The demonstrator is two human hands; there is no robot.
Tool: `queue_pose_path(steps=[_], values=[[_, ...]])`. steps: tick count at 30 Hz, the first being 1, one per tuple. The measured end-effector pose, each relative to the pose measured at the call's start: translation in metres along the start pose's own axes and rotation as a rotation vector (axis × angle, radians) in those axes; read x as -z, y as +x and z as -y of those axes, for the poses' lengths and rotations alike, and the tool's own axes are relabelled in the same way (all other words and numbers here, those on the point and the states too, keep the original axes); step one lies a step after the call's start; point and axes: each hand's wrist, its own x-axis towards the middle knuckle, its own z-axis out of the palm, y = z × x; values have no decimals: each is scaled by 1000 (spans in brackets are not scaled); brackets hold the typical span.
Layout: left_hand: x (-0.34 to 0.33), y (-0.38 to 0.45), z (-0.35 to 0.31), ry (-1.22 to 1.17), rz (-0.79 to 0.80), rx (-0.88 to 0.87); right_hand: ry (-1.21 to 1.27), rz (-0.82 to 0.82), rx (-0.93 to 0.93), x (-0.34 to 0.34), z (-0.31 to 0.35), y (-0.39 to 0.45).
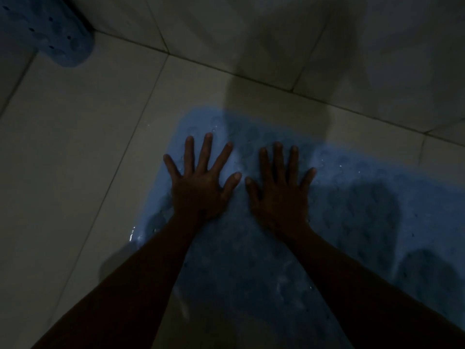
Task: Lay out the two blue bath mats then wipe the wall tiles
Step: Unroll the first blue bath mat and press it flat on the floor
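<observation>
Pressing both hands (239,190) flat on blue mat (352,210).

Bare floor tiles (75,147) left; rolled mat (50,28) far-left corner

Both bare forearms are reaching forward from the lower edge of the frame, converging slightly; the left hand (201,187) is lying palm down with fingers splayed wide; the right hand (279,195) is lying flat beside it, fingers spread, the two thumbs pointing toward each other and nearly touching; neither is gripping anything.
</observation>
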Motion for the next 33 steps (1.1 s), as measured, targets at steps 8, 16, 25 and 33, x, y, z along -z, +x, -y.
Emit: queue_pose_path(steps=[8, 16, 25, 33], values=[[-4, -2, -1, 17, -60, 13, -6, -95, 5, -4, 0, -1], [2, 4, -3, -89, 200, 83, 32, -110, -39, -7, 5, 0], [16, -125, -4, -102, 215, 163, 46, 44, -35, -6, 17, -126], [8, -143, -3, -19, 8, 97, -19, 39, -20, -17, 17, -146]])
